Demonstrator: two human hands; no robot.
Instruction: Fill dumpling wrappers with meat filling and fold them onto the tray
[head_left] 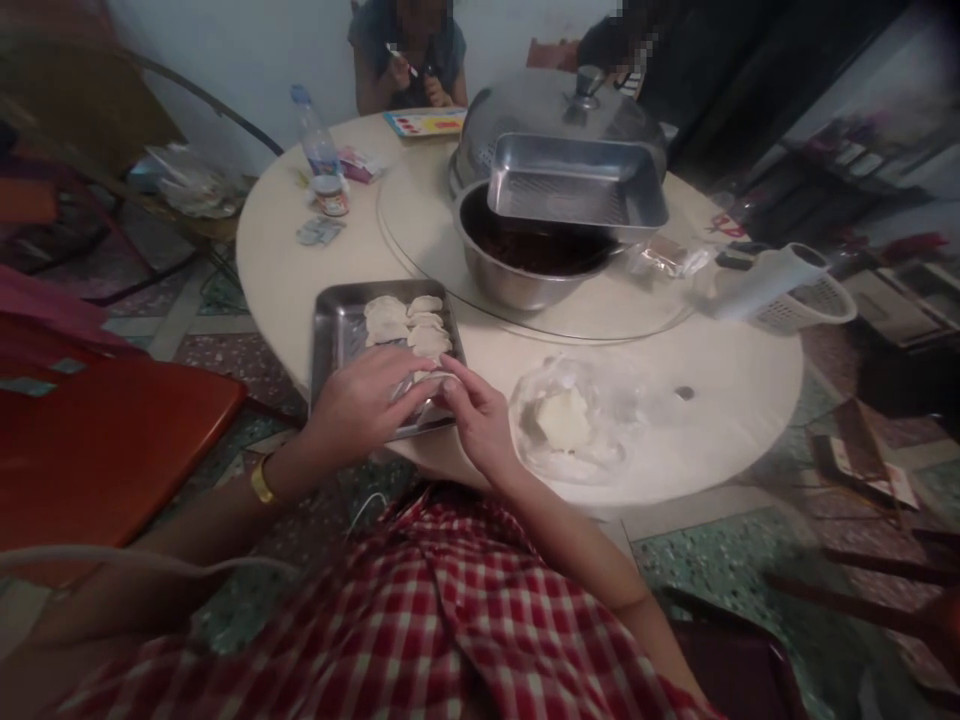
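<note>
Left hand [364,393] and right hand [482,412] are apparently pinching a dough piece [433,376] between fingertips, over the tray [334,325] toward its five o'clock. Shaped dough pieces [388,318] are lying just beyond, at twelve. Risk: sticking or denting on contact, crowding being the likely cause.

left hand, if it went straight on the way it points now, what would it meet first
Likely the right hand, just past the fingertips of the left hand; depth between them is unclear.
</note>
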